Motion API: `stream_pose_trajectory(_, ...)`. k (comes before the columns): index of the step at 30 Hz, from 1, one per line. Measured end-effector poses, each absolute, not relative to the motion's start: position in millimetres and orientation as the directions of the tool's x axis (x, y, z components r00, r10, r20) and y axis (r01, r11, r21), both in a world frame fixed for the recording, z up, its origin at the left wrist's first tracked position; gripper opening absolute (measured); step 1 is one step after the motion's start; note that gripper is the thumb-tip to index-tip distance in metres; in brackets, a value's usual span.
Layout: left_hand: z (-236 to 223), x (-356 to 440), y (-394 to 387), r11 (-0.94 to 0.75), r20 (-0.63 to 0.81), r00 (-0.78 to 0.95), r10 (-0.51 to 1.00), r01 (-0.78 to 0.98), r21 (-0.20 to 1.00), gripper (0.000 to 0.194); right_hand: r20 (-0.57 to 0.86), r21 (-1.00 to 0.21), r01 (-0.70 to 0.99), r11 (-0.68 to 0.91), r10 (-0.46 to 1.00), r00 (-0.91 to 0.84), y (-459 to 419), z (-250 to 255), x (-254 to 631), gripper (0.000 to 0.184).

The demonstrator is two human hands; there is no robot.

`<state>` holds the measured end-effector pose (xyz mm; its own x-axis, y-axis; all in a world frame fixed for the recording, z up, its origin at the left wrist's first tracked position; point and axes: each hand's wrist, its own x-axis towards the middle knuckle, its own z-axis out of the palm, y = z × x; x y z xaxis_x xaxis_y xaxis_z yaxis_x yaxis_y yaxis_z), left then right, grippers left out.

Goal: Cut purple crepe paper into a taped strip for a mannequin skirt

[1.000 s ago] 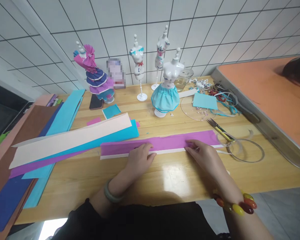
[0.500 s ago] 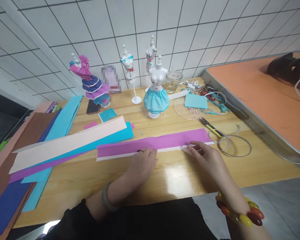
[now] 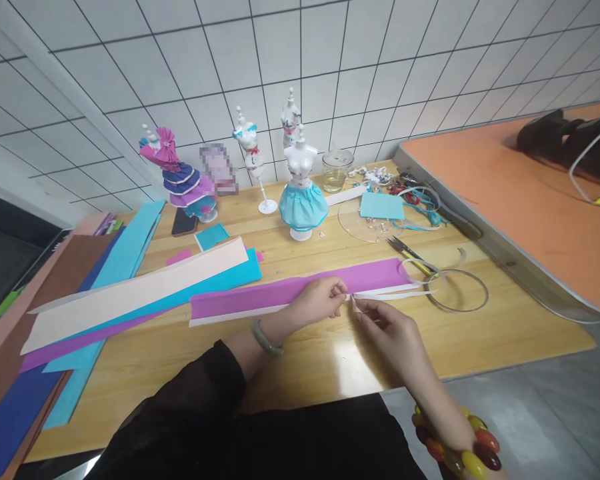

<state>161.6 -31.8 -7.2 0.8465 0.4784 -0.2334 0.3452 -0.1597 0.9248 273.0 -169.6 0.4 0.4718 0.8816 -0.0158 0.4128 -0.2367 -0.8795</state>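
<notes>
A long purple paper strip [image 3: 280,293] with a white band along its near edge lies across the wooden table [image 3: 330,353]. My left hand [image 3: 317,303] rests on the strip's near edge, its fingers closed in a pinch at the white band. My right hand [image 3: 387,327] is just to the right, its fingertips pinched on a thin white backing strip [image 3: 395,292] that has lifted off the purple paper and trails to the right.
Scissors [image 3: 407,253] and clear tape rings [image 3: 455,290] lie to the right. Small mannequins, one in a blue skirt [image 3: 303,200] and one in pink and blue layers [image 3: 177,173], stand at the back. Paper sheets [image 3: 105,293] are stacked left. An orange table [image 3: 530,193] adjoins right.
Both hands have gone from lying flat on the purple strip to pinching at its white edge. The white backing strip has come loose on the right. The camera has turned slightly.
</notes>
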Motion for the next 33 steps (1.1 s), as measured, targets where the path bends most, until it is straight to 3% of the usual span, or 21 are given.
stream_pose_trajectory(3, -12, 163, -30, -0.080, -0.246, 0.857, 0.453, 0.314, 0.946, 0.017, -0.002, -0.936, 0.313, -0.161, 0.891, 0.453, -166, -3, 265, 0.024)
stream_pose_trajectory(9, -13, 163, -32, -0.360, -0.081, 0.869, 0.488, 0.285, 0.888, 0.024, 0.025, -0.962, 0.260, -0.087, 0.916, 0.401, -162, 2, 260, 0.023)
stream_pose_trajectory(13, -17, 162, -32, -0.377, -0.057, 0.861, 0.506, 0.281, 0.882, 0.026, -0.026, -0.941, 0.287, -0.178, 0.885, 0.465, -165, 13, 274, 0.032)
stream_pose_trajectory(16, -21, 161, -31, -0.272, -0.120, 0.855, 0.505, 0.290, 0.918, 0.023, 0.064, -0.829, 0.504, -0.244, 0.853, 0.518, -164, 11, 290, 0.033)
stream_pose_trajectory(19, -17, 161, -30, -0.109, -0.225, 0.843, 0.489, 0.315, 0.943, 0.014, 0.137, -0.694, 0.683, -0.226, 0.891, 0.433, -163, 2, 301, 0.030)
stream_pose_trajectory(22, -8, 159, -29, -0.003, -0.299, 0.834, 0.463, 0.339, 0.941, 0.019, 0.130, -0.642, 0.730, -0.235, 0.905, 0.405, -165, -5, 309, 0.030)
stream_pose_trajectory(26, -2, 157, -26, 0.014, -0.273, 0.861, 0.429, 0.296, 0.955, 0.023, 0.168, -0.556, 0.770, -0.311, 0.866, 0.471, -171, -7, 324, 0.030)
stream_pose_trajectory(33, 2, 158, -23, 0.035, -0.354, 0.845, 0.402, 0.372, 0.928, 0.024, 0.272, -0.345, 0.808, -0.477, 0.773, 0.573, -188, -7, 359, 0.034)
